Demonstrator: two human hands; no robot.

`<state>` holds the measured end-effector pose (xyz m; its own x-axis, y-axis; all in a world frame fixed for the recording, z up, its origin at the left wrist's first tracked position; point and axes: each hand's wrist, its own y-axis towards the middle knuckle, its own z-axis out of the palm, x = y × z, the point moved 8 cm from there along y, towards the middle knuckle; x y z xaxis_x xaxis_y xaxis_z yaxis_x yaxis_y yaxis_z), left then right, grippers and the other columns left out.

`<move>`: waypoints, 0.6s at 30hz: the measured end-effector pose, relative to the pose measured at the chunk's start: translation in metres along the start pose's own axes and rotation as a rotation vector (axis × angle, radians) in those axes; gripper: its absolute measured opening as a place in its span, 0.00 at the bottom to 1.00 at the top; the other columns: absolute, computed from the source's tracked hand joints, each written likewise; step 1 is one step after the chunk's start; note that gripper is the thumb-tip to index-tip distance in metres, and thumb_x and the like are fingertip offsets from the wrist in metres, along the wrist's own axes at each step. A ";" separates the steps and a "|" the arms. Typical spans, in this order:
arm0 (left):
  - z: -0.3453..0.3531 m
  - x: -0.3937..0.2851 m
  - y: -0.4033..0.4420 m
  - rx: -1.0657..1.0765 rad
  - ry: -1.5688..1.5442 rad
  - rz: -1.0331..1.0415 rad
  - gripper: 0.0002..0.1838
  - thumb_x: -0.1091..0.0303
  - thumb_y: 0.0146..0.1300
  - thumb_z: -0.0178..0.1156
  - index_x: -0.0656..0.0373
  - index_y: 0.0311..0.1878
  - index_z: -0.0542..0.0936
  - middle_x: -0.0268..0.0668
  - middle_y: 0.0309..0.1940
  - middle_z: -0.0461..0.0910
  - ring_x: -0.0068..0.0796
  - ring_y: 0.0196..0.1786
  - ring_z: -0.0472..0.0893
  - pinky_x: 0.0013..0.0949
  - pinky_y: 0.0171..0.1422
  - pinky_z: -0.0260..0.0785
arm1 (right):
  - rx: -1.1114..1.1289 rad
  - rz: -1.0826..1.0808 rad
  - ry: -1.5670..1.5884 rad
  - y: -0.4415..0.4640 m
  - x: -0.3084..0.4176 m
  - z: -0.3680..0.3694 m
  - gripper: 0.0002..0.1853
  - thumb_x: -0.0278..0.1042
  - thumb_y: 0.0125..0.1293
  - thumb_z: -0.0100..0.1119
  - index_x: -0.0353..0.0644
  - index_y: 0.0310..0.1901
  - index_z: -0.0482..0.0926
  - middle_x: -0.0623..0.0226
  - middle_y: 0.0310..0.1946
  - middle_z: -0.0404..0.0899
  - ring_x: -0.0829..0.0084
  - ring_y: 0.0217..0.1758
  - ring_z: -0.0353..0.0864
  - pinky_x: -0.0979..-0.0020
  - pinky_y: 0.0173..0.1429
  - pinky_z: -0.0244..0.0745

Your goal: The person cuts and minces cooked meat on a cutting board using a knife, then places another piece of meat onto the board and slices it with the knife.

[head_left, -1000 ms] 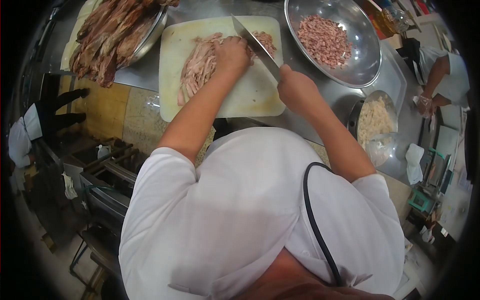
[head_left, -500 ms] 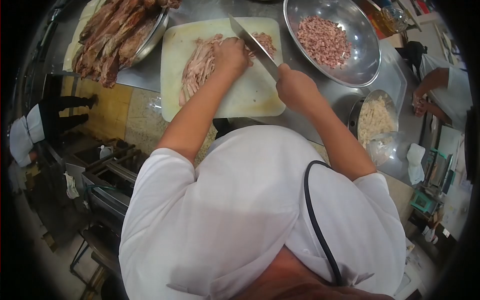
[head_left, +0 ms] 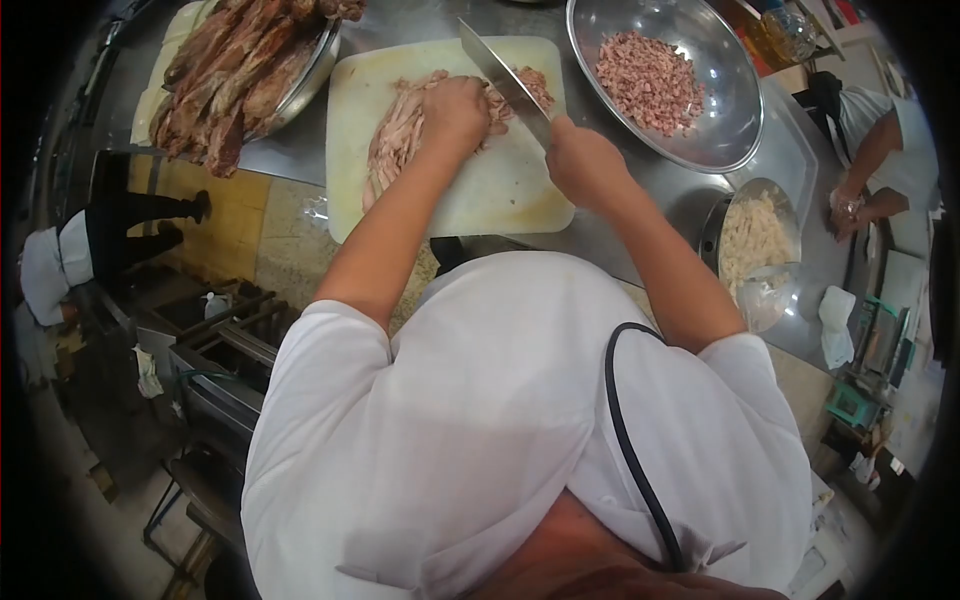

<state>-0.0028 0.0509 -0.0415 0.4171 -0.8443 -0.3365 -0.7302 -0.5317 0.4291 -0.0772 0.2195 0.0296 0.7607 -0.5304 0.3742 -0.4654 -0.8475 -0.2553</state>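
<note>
Steel knife (head_left: 507, 84) gripped in your right hand (head_left: 586, 163), you rest your left hand (head_left: 458, 113), curled, grip unclear, on meat (head_left: 397, 136) atop the board (head_left: 490, 205).

The knife (head_left: 510, 85) has a silver-grey blade, the strips of meat (head_left: 393, 132) are pale pink and light brown, and the cutting board (head_left: 500, 205) is off-white with yellowish, blotchy staining. The big pieces of meat (head_left: 235, 85) are reddish brown with darker streaks, while the shiny silver bowl (head_left: 728, 115) holds pink-and-red diced meat (head_left: 650, 85). The shirt (head_left: 470, 360) is plain white, the cord (head_left: 629, 440) black, and the shredded food (head_left: 755, 235) cream.
</note>
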 end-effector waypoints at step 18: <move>-0.002 -0.001 0.000 0.068 0.015 -0.133 0.12 0.60 0.61 0.64 0.57 0.41 0.85 0.41 0.41 0.85 0.46 0.52 0.81 0.52 0.61 0.65 | 0.044 0.000 -0.015 -0.008 0.009 -0.007 0.11 0.28 0.69 0.48 0.33 0.49 0.74 0.40 0.41 0.84 0.40 0.47 0.84 0.44 0.53 0.76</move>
<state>-0.0018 0.0514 -0.0400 0.5201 -0.7679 -0.3740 -0.7026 -0.6336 0.3240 -0.0701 0.2216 0.0411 0.7674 -0.5297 0.3612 -0.4454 -0.8457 -0.2939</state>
